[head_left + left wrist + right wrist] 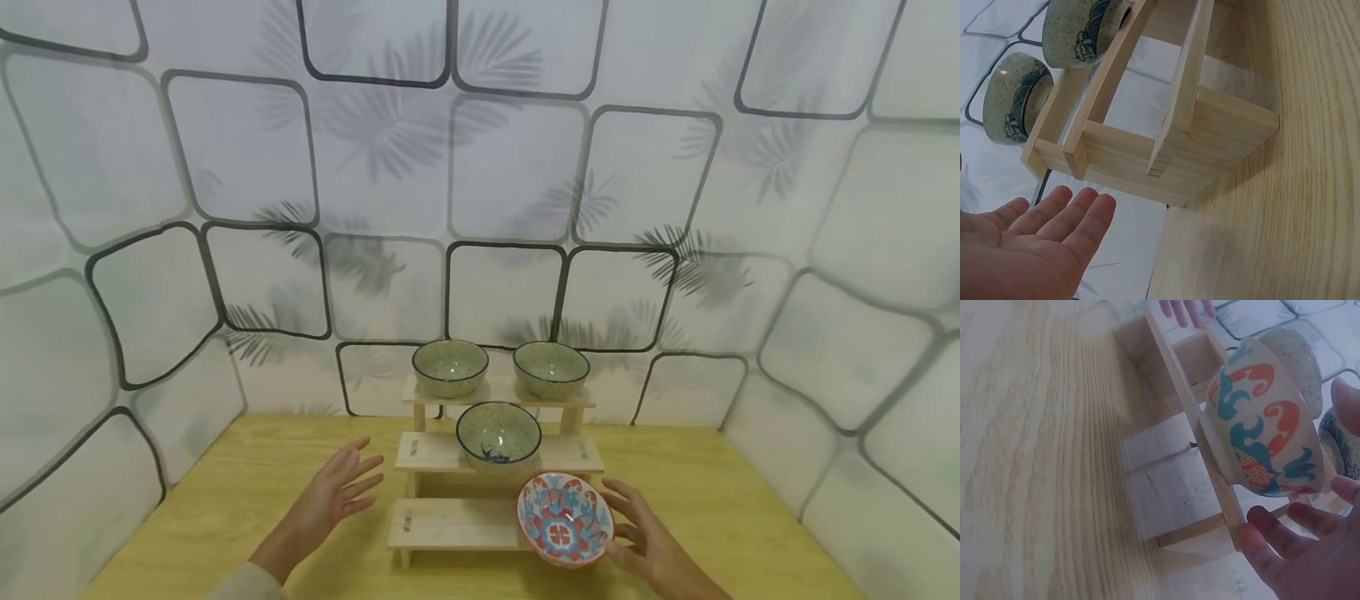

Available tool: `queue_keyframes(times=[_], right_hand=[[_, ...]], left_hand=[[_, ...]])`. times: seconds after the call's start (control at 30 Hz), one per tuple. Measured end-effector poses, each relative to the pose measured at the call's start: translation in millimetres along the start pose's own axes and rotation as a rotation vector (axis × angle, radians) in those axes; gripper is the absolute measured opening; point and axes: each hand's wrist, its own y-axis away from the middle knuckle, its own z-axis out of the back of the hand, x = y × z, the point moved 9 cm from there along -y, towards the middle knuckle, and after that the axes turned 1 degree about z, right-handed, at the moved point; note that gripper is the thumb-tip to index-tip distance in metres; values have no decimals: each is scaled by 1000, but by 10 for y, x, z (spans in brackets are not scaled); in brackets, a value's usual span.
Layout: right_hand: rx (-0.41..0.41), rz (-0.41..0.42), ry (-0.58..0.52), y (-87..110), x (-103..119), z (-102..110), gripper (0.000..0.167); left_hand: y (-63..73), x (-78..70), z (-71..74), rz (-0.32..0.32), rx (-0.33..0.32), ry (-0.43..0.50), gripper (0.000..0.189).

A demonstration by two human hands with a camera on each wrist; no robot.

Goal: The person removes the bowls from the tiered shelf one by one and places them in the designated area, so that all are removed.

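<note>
A red, blue and white patterned bowl (565, 520) sits at the right part of the lowest step of a wooden three-step stand (450, 525). My right hand (652, 546) is right beside this bowl, its fingers spread and relaxed along the bowl's right side; in the right wrist view the fingertips (1259, 540) lie close to the bowl's wall and the step's end. To the left of the stand, my left hand (333, 492) hovers with straight, spread fingers, holding nothing. The left wrist view shows its palm turned up near the stand's side.
One speckled green bowl (498, 437) stands on the middle step. Two more, a left green bowl (450, 368) and a right green bowl (551, 369), stand on the top step. The stand is on a wooden table (247, 475), with a patterned wall covering (390, 292) behind.
</note>
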Motion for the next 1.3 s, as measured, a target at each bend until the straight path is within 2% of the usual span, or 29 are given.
queue_keyframes(times=[0.23, 0.43, 0.57, 0.7, 0.9, 1.07, 1.2, 1.3], right_hand=[[2, -9, -50, -12, 36, -101, 70], [-36, 64, 21, -47, 79, -124, 71], [-32, 111, 36, -56, 118, -135, 75], [-29, 82, 9, -65, 77, -129, 84], [-16, -4, -28, -70, -66, -128, 98], [-36, -76, -43, -107, -164, -99, 102], [-32, -77, -46, -110, -158, -113, 102], [-45, -63, -43, -120, -125, -110, 101]], left_hand=[[-131, 35, -80, 22, -28, 6, 65], [-172, 14, -94, 10, -24, -12, 65], [-177, -22, -98, 0, -25, -17, 67], [-186, -10, -95, -2, -41, -14, 67], [-222, 99, -51, 13, -75, -2, 66], [-285, 185, -29, 25, -104, -5, 69], [-323, 213, -9, 24, -163, -28, 69], [-361, 216, 36, 31, -219, -38, 60]])
